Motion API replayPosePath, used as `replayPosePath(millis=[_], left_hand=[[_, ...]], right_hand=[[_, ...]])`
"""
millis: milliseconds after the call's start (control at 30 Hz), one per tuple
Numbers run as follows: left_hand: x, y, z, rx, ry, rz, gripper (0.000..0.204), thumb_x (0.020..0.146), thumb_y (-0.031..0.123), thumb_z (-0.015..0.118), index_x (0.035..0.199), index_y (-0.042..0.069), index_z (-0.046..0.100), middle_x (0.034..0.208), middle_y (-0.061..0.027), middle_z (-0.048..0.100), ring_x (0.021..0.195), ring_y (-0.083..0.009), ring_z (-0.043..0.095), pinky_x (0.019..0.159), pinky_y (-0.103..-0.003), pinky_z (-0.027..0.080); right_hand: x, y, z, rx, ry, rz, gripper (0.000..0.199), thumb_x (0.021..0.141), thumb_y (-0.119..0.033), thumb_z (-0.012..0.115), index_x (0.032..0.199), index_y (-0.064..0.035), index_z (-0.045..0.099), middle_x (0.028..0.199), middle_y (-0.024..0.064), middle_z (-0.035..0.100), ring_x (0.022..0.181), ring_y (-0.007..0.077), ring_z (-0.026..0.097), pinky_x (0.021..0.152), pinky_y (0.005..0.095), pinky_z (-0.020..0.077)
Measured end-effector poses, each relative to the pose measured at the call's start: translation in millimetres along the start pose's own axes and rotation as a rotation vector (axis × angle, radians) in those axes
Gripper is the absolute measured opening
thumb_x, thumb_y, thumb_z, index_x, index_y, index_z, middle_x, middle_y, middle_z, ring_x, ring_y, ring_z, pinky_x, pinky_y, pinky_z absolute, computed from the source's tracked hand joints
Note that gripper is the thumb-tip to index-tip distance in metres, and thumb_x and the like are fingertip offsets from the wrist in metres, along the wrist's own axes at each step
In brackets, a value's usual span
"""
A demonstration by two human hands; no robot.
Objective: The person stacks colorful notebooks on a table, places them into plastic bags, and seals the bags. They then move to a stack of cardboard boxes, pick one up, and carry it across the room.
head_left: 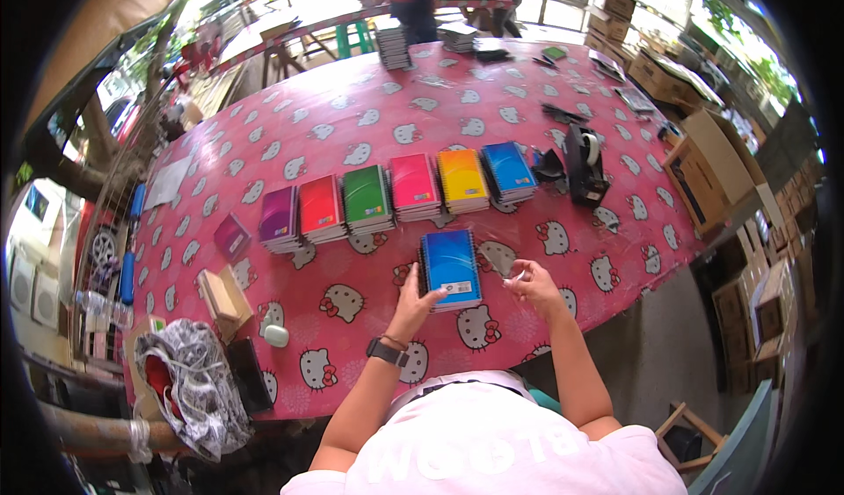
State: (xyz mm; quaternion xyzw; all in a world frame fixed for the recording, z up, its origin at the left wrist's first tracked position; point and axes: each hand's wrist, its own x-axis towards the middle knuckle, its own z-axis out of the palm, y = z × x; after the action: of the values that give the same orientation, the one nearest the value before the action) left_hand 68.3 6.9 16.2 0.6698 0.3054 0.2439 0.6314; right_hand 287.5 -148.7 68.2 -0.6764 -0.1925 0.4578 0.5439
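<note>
Fingers of left hand (411, 294) flat on glossy blue spiral notebook (450, 268); right hand (530, 282) pinching clear film (517, 275).

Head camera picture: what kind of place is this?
Probably an open-air packing spot for stationery. Stacks of coloured spiral notebooks sit in a row on a pink patterned table, beside a tape dispenser and cardboard boxes.
</note>
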Motion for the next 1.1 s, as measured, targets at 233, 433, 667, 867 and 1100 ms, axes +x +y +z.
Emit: replayPosePath(millis=[233,433,667,867,1100], left_hand=[[10,44,20,-0.657,-0.036,-0.269,0.091,0.080,0.046,0.061,0.141,-0.003,0.015,0.137,-0.0212,0.036,0.127,-0.0254,0.036,0.101,-0.036,0.035],[8,64,39,0.382,0.191,-0.291,0.123,0.053,0.048,0.081,0.141,-0.002,0.012,0.139,-0.0266,0.031,0.129,-0.0428,0.028,0.104,-0.045,0.031],[13,44,45,0.319,0.206,-0.233,0.120,0.054,0.029,0.084,0.143,0.004,0.007,0.142,-0.0167,0.030,0.131,-0.0366,0.026,0.101,-0.053,0.032],[6,50,42,0.270,0.197,-0.276,0.117,0.054,0.024,0.083,0.143,0.006,0.009,0.141,-0.0144,0.031,0.131,-0.0359,0.025,0.101,-0.056,0.030],[-3,61,39,0.214,0.147,-0.251,0.111,0.060,0.021,0.080,0.143,0.004,0.009,0.141,-0.0166,0.029,0.129,-0.0356,0.026,0.100,-0.058,0.028]], right_hand=[[-31,-25,96,-1.026,0.107,-0.679,0.063,0.070,0.005,0.060,0.129,-0.0072,0.043,0.104,0.0168,0.052,0.088,0.0304,0.057,0.077,0.0382,0.0479],[-69,-16,116,-1.473,-0.234,-0.714,0.062,0.066,-0.006,0.068,0.123,0.0006,0.046,0.117,0.0239,0.046,0.118,0.0374,0.037,0.098,0.0441,0.0345],[-30,-52,60,-0.661,-0.453,-0.155,0.041,0.076,-0.027,0.071,0.105,-0.0021,0.058,0.116,0.0158,0.052,0.093,0.0234,0.056,0.071,0.0356,0.0490],[58,-53,58,-0.199,0.122,-0.021,0.041,0.082,-0.031,0.066,0.108,-0.0054,0.048,0.074,0.0025,0.057,0.057,0.0113,0.054,0.050,0.0204,0.0430],[116,-88,37,-0.684,0.006,-0.387,0.015,0.080,-0.001,0.057,0.095,0.0010,0.054,0.064,0.0035,0.054,0.047,0.0093,0.051,0.043,0.0205,0.0410]])
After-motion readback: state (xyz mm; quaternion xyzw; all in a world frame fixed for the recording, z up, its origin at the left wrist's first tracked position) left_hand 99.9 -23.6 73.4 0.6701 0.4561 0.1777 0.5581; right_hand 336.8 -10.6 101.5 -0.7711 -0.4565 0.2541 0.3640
